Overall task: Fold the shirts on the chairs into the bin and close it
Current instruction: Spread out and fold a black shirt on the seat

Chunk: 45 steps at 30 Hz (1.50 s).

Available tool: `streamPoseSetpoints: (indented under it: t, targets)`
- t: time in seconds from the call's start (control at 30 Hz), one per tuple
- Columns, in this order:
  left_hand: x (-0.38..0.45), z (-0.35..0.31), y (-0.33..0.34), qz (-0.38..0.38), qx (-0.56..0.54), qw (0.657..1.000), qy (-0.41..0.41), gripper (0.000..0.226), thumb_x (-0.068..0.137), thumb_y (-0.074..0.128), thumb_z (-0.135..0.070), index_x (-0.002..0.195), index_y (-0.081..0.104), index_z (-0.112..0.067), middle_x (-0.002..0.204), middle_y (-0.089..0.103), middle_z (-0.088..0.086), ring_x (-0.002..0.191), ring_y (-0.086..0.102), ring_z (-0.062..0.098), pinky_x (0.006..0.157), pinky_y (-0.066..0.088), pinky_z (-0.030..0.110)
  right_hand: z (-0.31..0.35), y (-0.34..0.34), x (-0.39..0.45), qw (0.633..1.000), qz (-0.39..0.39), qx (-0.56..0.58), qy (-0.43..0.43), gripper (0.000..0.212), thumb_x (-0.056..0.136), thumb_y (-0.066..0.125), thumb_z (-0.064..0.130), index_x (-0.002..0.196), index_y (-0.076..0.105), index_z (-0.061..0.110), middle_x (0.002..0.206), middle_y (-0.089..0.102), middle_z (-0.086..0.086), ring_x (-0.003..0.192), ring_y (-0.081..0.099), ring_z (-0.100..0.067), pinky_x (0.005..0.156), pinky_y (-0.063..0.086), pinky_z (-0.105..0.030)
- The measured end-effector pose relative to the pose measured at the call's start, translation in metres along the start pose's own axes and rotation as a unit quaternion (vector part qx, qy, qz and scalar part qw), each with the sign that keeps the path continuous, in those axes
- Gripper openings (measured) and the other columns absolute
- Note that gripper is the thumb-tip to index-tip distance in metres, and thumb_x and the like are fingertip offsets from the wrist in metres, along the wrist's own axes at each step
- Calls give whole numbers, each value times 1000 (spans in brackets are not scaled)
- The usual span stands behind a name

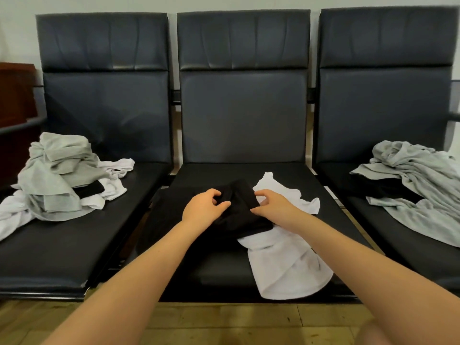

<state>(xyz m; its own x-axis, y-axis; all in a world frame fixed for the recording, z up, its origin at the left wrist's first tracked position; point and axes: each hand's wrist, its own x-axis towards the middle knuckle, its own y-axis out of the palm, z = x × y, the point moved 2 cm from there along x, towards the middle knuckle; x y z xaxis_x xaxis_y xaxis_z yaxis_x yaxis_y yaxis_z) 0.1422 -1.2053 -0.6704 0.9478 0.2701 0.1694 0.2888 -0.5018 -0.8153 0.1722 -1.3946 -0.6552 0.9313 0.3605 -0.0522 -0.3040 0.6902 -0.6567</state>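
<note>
Two bare forearms reached in from the near edge over a strip of wooden floor (224,319) toward a row of three dark padded chairs. On the middle chair (242,115), nearest the viewer, a white shirt (281,265) lay spread on the right half of the seat, its hem hanging near the front edge and its upper part running away toward the backrest. A black shirt (234,215) lay bunched just beyond and to the left, overlapping the white one at the seat's centre; its dark cloth was hard to tell from the dark seat on its left side.

Both hands were on that black shirt. The left hand (202,207) had its fingers curled, pinching a fold of the black cloth between thumb and fingertips. The right hand (272,206) was just beside it, fingers bent and thumb pressed at the edge of the same black fold, gripping it where it met the white shirt.

Farther left, on the left chair (104,108), sat a heap of grey, white and black garments (59,180), some roughly folded, with a white sleeve trailing toward the near left. On the right chair (388,103), a loose grey shirt pile (420,190) covered the seat with something black showing under it. A reddish-brown piece of furniture (15,100) stood at the far left against the pale wall.
</note>
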Motion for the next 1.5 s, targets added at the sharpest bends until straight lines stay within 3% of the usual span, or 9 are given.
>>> streamPoseSetpoints:
  t: [0.13,0.3,0.5,0.63,0.97,1.1,1.23,1.4,1.5]
  targets:
    - [23,-3,-2,-37,-72,997,-17,27,89,64,-24,116,66,-24,113,63,1,110,57,15,83,39,22,-4,2,-1,1000,-8,-3,-21,55,92,63,24,142,42,18,101,59,0,95,56,-13,87,45,-23]
    - [48,8,-25,-151,-161,973,-66,24,90,59,-11,112,69,-18,116,65,4,112,58,19,92,40,25,-5,4,1,999,-12,-25,-32,54,94,61,24,143,40,18,125,58,-9,111,55,-19,92,42,-23]
    - [46,39,-15,-144,-112,972,-149,37,95,50,-10,131,54,-13,128,58,14,110,58,28,85,42,30,-5,7,6,999,-23,-37,-19,57,91,63,28,143,41,17,129,57,-10,119,54,-23,100,44,-30]
    - [34,31,-21,-169,-122,964,-162,38,99,41,-17,135,49,-9,132,54,17,116,54,32,95,41,37,-2,7,7,997,-69,-30,-13,52,94,58,36,140,44,16,126,61,-8,117,56,-22,99,43,-30]
    - [-39,-3,-9,-24,152,988,-15,50,97,47,-42,142,37,-24,124,59,1,113,57,22,81,49,34,9,7,13,995,-101,-5,8,51,94,59,31,139,45,13,136,54,-8,124,50,-23,95,37,-25]
    - [-54,0,-17,-34,87,995,14,44,97,51,-28,140,43,-26,116,63,-1,105,60,16,81,50,29,13,10,13,995,-95,-23,6,55,94,59,34,141,42,12,138,53,-7,127,49,-22,95,36,-24]
    - [-64,7,-32,-37,6,999,7,39,95,49,-19,132,51,-28,93,64,1,73,57,6,58,37,19,10,16,19,996,-83,-31,16,61,89,64,42,138,48,8,132,58,-7,122,53,-24,97,40,-28]
    - [-68,24,-37,38,118,992,-25,37,93,48,-24,127,56,-34,124,60,-6,105,58,12,77,43,23,7,19,23,996,-67,-54,19,58,88,66,38,136,51,8,130,60,-7,119,56,-23,91,41,-26]
    - [-64,25,-38,4,139,990,-10,38,93,48,-25,129,55,-30,126,52,1,114,52,19,90,48,31,5,18,26,997,-72,-20,28,54,88,67,29,135,53,8,131,59,-8,120,55,-24,91,41,-25]
